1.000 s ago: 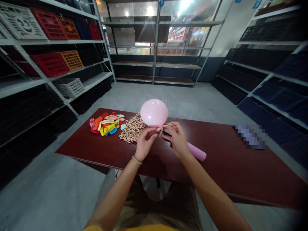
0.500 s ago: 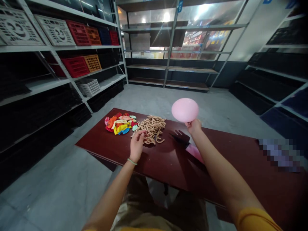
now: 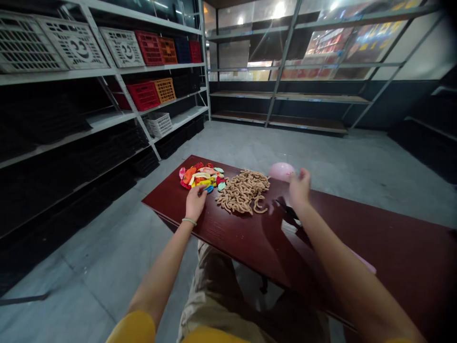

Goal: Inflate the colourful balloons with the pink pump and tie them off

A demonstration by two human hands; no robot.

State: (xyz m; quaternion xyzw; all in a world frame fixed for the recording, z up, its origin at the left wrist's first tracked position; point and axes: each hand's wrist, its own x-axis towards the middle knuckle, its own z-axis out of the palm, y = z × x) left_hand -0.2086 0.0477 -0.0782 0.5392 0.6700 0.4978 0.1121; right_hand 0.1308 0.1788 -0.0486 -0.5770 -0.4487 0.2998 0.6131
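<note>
My left hand is at the front of a pile of uninflated balloons in red, orange, yellow and other colours. Its fingers are slightly apart, at the edge of a blue balloon. My right hand is raised above the table, a little blurred, fingers apart. Just beyond its fingertips is an inflated pink balloon, near the table's far edge; it looks let go. Between the hands lies a heap of light-brown curved pieces. Below the right hand, a black item is partly hidden.
The dark red table stands before me. A pink strip shows behind my right forearm. Shelves with crates line the left, and a metal rack stands at the back over grey floor.
My view has turned left. My left hand has moved from the brown heap to the balloon pile. The pink balloon has left my right hand and looks farther off.
</note>
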